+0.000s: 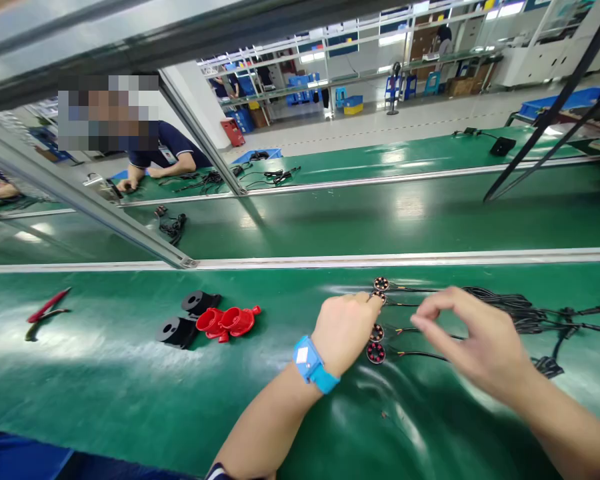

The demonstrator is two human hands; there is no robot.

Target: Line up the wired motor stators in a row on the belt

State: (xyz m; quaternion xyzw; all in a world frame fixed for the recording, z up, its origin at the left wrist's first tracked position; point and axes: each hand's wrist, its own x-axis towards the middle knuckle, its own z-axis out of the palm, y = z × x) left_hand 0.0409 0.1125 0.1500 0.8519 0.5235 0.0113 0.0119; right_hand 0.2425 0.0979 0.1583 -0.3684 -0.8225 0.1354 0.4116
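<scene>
Discs [376, 353], four small round ones, lay in a row running away from the camera on the green bench [130, 393], the nearest studded in pinkish red. I had the left hand [347, 330] over the second-farthest, its fingers bunched and bent down to it; from the head view I could not tell whether they gripped it. The right hand [473, 327] was just to the right, thumb and forefinger curved apart, and I saw nothing between them. Black cables [523, 313] ran rightward from the discs and gathered beyond that hand. A blue wristband [310, 365] circled the left wrist. Farther left I saw red cups [237, 321] beside two black housings [177, 331], then a red pointed tool [50, 305]. Past the white rail [405, 259], a co-worker [170, 150] rested both arms on a far bench [355, 167].
</scene>
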